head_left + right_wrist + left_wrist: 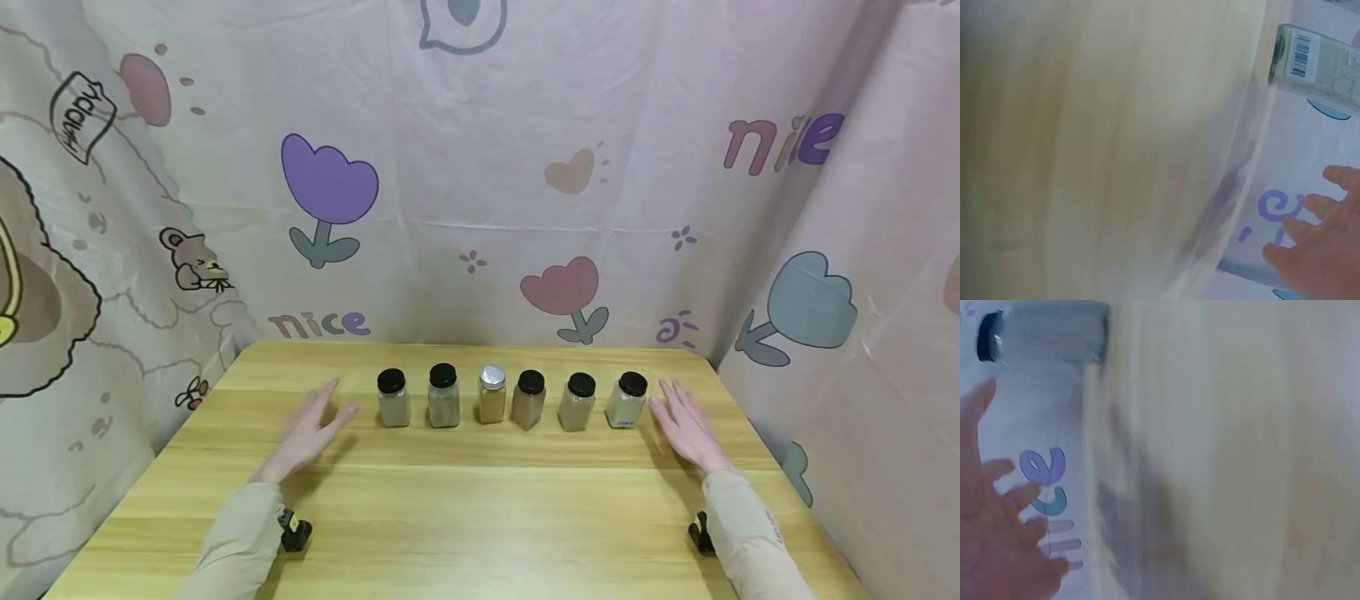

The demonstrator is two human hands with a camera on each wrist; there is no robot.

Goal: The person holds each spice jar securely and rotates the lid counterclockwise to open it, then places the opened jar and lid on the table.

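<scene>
Several small clear jars stand upright in a row across the far part of the wooden table (480,517). From the left come a black-lidded jar (393,400), a second black-lidded jar (444,396), a silver-lidded jar (492,394), then more black-lidded ones. My left hand (306,429), fingers spread, hovers left of the row, apart from the leftmost jar (1054,332). At the other end my right hand (688,427) holds nothing, its fingers extended close to the rightmost jar (627,402). That jar (1329,65) shows a barcode label low down in the right wrist view.
A printed cloth curtain (450,167) hangs behind the table's far edge and along both sides. Black wrist cameras sit on both sleeves. The jars stand a short gap apart from one another.
</scene>
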